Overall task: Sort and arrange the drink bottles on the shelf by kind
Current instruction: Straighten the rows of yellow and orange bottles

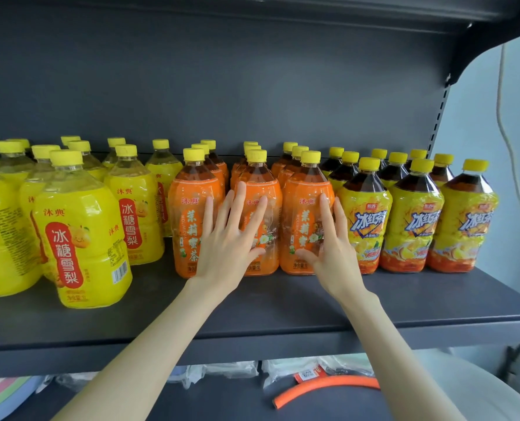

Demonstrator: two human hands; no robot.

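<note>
Three kinds of yellow-capped bottles stand on the dark shelf [252, 302]. Yellow pear-drink bottles [82, 238] fill the left side. Orange jasmine-tea bottles [189, 214] stand in three rows in the middle. Iced-tea bottles [413, 220] with yellow labels and dark liquid stand on the right. My left hand [231, 238] lies flat with straight, spread fingers against the front middle orange bottle [261, 189]. My right hand [331, 247] presses its straight fingers on the front right orange bottle [304, 208], thumb low on the label.
The shelf's back panel rises behind the bottles and another shelf hangs overhead. A bare strip of shelf runs along the front edge. Below lie plastic-wrapped goods [228, 372], an orange hose [322, 387] and pastel plates [0, 396]. A cord [507, 138] hangs at the right.
</note>
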